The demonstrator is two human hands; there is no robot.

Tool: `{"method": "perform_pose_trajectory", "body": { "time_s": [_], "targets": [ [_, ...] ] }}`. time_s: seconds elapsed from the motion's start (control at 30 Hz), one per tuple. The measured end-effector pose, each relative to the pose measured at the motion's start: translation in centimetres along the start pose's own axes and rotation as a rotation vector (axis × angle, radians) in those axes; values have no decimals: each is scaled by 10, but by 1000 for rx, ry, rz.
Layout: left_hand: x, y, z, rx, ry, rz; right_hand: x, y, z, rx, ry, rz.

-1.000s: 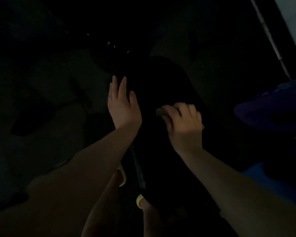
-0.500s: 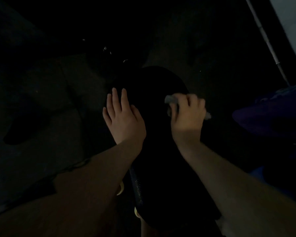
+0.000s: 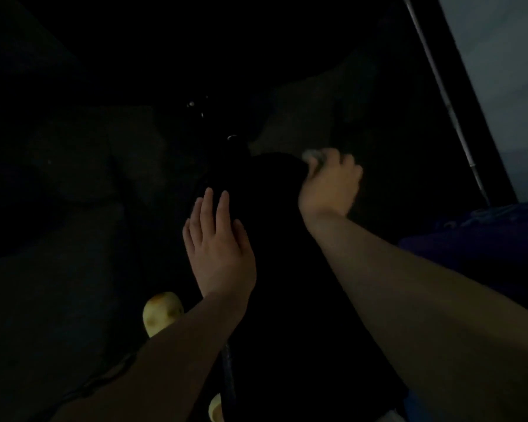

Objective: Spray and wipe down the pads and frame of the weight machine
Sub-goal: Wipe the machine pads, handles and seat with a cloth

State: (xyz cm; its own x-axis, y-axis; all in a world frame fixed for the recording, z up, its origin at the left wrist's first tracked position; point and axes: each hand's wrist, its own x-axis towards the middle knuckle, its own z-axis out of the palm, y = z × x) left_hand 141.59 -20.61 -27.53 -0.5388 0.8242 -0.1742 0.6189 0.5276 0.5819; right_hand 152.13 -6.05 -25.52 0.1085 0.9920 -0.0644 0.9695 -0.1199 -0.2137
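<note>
The scene is very dark. A long black pad (image 3: 281, 269) of the weight machine runs from the bottom centre up to the middle. My left hand (image 3: 218, 251) lies flat on the pad's left edge, fingers together and extended. My right hand (image 3: 329, 184) is at the pad's far right end, blurred, closed on a small grey cloth (image 3: 313, 156) that pokes out past the fingers. No spray bottle shows.
A dark metal frame bar (image 3: 229, 376) runs under the pad's left side. My yellow shoe tips (image 3: 162, 312) show on the floor below. A blue object (image 3: 476, 245) sits at the right, and a thin pole (image 3: 445, 102) leans by a pale wall.
My right hand has carried the cloth from the pad's middle up to its far right end. My left hand stays flat on the pad's left edge.
</note>
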Motion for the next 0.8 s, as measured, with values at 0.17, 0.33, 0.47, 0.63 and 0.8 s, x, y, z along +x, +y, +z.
{"method": "perform_pose_trajectory", "body": {
  "time_s": [0.17,0.33,0.47,0.63,0.8],
  "targets": [
    [-9,-8,-2,-72,29,34,-3,-82,38,137,-222,-662],
    [-39,-20,-2,-34,-23,121,14,-74,21,152,-447,-986],
    [-40,-22,0,-102,-19,126,63,-19,4,79,-499,-511],
    [-41,-22,1,-75,-18,136,25,-69,17,93,-467,-619],
    [-39,-21,-2,-56,-30,130,-15,-110,30,49,-553,-983]
  ]
}}
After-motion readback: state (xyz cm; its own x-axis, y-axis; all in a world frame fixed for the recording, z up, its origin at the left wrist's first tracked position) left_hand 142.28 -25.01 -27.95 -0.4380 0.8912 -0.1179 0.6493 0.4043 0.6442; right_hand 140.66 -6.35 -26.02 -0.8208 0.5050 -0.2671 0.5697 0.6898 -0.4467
